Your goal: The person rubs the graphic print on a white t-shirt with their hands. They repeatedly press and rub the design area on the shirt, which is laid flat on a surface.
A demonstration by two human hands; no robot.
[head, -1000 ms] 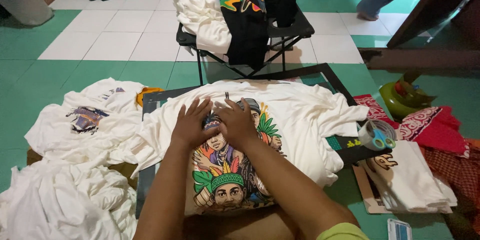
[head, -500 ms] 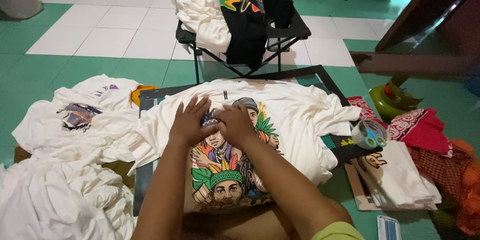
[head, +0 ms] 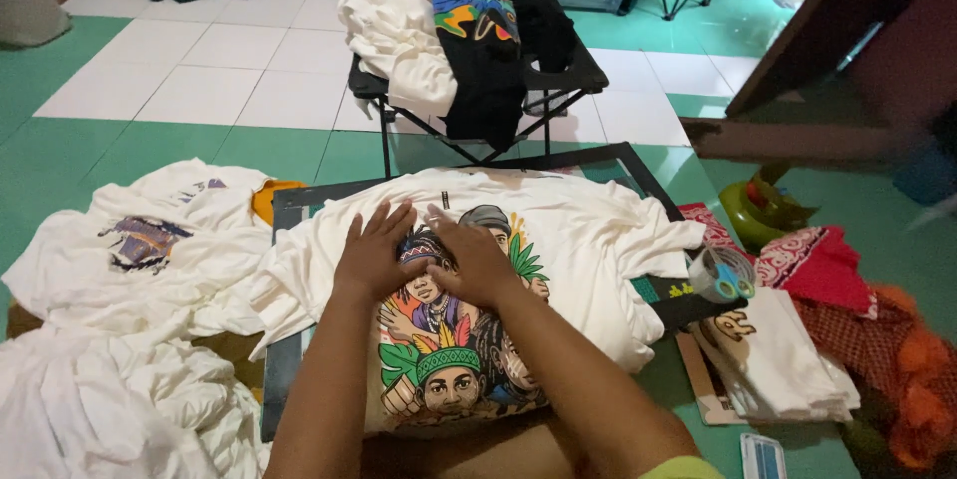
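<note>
A white T-shirt (head: 588,240) with a colourful print of faces and green leaves (head: 454,339) lies spread over a dark-framed board (head: 628,165) in front of me. My left hand (head: 374,255) rests flat on the shirt at the print's upper left, fingers spread. My right hand (head: 477,258) lies flat beside it on the top of the print, the two hands almost touching. Neither hand grips anything.
A heap of white shirts (head: 120,339) lies at the left. A black folding table (head: 558,80) with white and black clothes stands beyond the board. At the right lie a folded white shirt (head: 788,359), red cloths (head: 827,265), a tape roll (head: 726,275) and a green object (head: 748,210).
Both hands have stayed pressed flat on the print, shifting only slightly. The camera view has tilted a little.
</note>
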